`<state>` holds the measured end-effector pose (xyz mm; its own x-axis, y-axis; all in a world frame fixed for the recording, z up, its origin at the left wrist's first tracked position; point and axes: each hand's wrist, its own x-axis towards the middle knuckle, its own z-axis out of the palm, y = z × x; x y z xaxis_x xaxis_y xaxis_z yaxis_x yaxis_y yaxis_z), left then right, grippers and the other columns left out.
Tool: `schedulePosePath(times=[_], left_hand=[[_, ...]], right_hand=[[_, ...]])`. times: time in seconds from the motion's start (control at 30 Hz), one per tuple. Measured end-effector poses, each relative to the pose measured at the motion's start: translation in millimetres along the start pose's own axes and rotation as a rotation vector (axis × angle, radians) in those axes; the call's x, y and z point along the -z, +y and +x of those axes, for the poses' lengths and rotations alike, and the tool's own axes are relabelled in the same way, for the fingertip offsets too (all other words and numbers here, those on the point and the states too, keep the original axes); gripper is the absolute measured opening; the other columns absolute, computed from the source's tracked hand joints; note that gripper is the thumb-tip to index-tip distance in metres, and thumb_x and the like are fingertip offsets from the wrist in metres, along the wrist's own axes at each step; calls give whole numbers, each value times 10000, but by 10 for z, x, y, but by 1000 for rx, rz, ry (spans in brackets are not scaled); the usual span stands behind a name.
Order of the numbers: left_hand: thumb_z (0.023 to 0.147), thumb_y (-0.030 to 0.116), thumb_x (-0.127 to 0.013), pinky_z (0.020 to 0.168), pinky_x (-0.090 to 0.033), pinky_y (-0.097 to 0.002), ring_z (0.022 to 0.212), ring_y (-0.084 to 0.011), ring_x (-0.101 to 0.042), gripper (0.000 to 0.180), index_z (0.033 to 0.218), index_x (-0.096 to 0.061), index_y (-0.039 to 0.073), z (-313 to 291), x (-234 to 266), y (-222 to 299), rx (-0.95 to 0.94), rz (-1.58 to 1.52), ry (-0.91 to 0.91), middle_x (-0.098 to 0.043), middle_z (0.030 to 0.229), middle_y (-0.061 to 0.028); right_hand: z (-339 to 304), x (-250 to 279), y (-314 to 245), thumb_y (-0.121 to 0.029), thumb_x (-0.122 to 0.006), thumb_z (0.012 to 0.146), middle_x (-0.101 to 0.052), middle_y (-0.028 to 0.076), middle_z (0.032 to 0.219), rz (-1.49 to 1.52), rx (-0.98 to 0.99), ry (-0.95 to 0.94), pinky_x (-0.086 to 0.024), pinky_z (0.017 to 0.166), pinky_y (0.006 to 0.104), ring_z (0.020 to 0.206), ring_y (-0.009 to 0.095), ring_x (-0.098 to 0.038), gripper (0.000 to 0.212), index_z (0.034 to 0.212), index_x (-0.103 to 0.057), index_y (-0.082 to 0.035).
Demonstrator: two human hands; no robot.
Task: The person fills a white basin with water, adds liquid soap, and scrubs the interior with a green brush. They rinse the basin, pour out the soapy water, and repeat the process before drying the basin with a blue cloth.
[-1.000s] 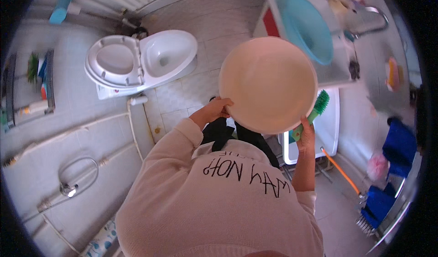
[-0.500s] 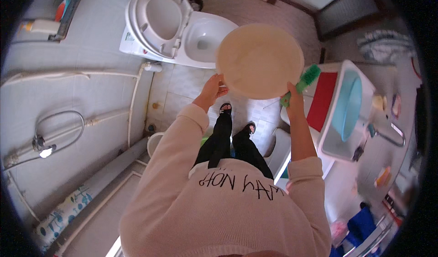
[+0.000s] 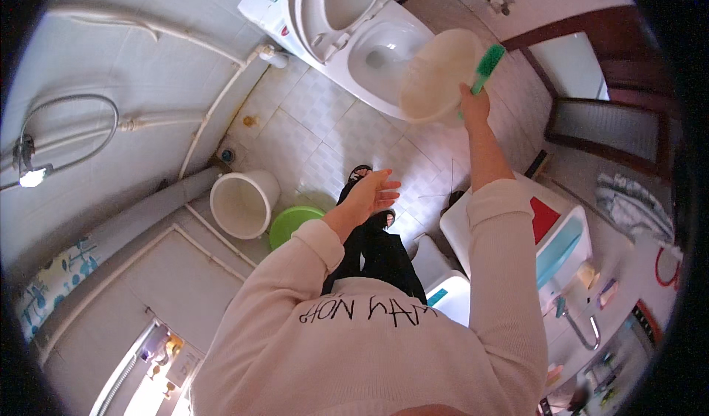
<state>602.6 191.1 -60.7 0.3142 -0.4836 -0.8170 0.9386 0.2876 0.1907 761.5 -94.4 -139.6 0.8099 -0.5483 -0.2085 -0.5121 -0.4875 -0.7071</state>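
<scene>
One pale basin (image 3: 437,84) tilts at the front edge of the toilet (image 3: 356,67), its contents unclear from where I stand; the right hand (image 3: 476,107) grips it along with a green brush (image 3: 488,64). The left hand (image 3: 368,196) hangs loosely open. Nearby, a white bucket (image 3: 241,206) stands beside a green basin (image 3: 294,224).

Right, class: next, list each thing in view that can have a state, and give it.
Right hand: closed on pale basin and green brush
Left hand: open, empty
Pale basin: tilted
Green brush: held
Toilet lid: raised
White bucket: standing, uncovered
Green tub: partly hidden
</scene>
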Motion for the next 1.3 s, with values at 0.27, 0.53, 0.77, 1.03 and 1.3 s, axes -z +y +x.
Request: schedulePosePath(times=[0.27, 0.53, 0.77, 1.03, 1.3], left_hand=[[845, 355, -450, 747, -448, -289, 835, -171, -546, 494, 1265, -336, 121, 2, 175, -101, -32, -33, -24, -530, 1075, -86], [847, 330, -436, 732, -452, -282, 797, -151, -551, 468, 1253, -351, 113, -2, 7, -88, -20, -21, -66, -542, 1050, -95], [860, 333, -415, 703, -461, -270, 769, -143, -558, 445, 1242, -359, 112, -68, -62, -124, 8, 44, -47, -558, 1013, -93], [858, 348, -431, 696, -465, -269, 764, -137, -558, 451, 1236, -365, 111, -156, -148, -223, 26, 96, -51, -546, 1016, -86], [849, 358, -457, 710, -463, -280, 814, -162, -557, 440, 1215, -389, 123, -236, -249, -279, 38, 168, -76, -552, 1002, -82]], right_hand=[[-7, -97, -553, -377, -529, 748, -602, 158, 892, -418, 110, -48, -432, 718, 438, 831, 338, -569, 395, 1032, -531, -102], [-401, 8, -952, -328, -497, 783, -600, 132, 899, -687, 270, -107, -453, 671, 425, 818, 304, -580, 320, 1021, -537, -118], [-474, 162, -862, -339, -514, 779, -599, 131, 914, -553, 232, 3, -447, 680, 428, 804, 313, -577, 338, 1008, -538, -92], [-338, 407, -69, -262, -580, 769, -581, 93, 758, 311, -91, 158, -466, 631, 329, 724, 217, -567, 311, 968, -522, -31], [-916, 769, 301, -228, -555, 801, -543, 79, 902, 1451, -581, -29, -493, 713, 452, 789, 246, -521, 231, 966, -487, -81]])
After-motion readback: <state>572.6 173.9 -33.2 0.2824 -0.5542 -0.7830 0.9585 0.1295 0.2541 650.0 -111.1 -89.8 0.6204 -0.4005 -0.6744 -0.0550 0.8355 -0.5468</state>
